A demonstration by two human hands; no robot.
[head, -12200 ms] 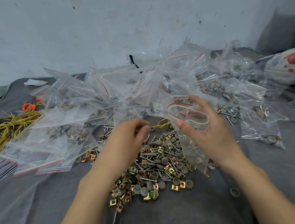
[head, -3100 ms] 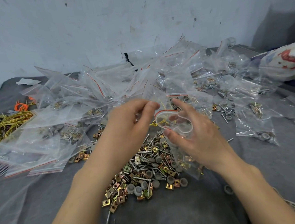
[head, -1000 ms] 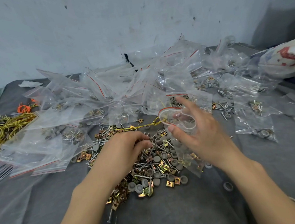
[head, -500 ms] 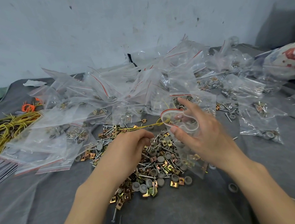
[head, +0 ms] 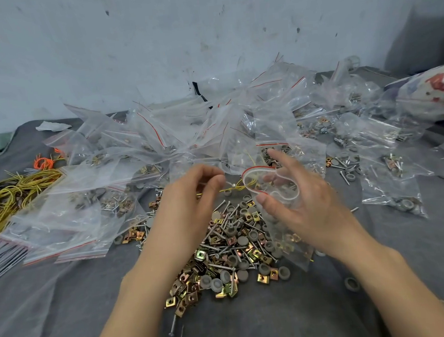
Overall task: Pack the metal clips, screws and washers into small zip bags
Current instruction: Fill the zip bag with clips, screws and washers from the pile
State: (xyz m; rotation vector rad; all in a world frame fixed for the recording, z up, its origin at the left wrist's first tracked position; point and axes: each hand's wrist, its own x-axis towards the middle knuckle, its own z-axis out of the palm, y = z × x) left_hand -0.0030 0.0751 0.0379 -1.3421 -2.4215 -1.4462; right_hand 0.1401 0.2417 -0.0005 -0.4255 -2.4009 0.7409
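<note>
A loose pile of brass clips, screws and grey washers (head: 230,248) lies on the grey cloth (head: 256,326) in front of me. My right hand (head: 307,209) holds a small clear zip bag (head: 289,240) with a red-striped top, thumb and fingers spreading its mouth open; a few parts lie in its bottom. My left hand (head: 191,198) hovers just left of the bag's mouth, above the pile. Its fingers are curled and its fingertips pinch something small and metallic. What it is stays mostly hidden.
A big heap of filled zip bags (head: 185,134) stretches across the back, with more bags (head: 395,193) at the right. Yellow wires (head: 11,197) and orange ties (head: 43,162) lie far left. A loose washer (head: 351,284) sits near my right forearm. A white printed bundle (head: 434,93) is far right.
My left hand was down in the pile half a second ago; it has lifted, pinched, up beside the bag's mouth. My right hand keeps the bag open in about the same place.
</note>
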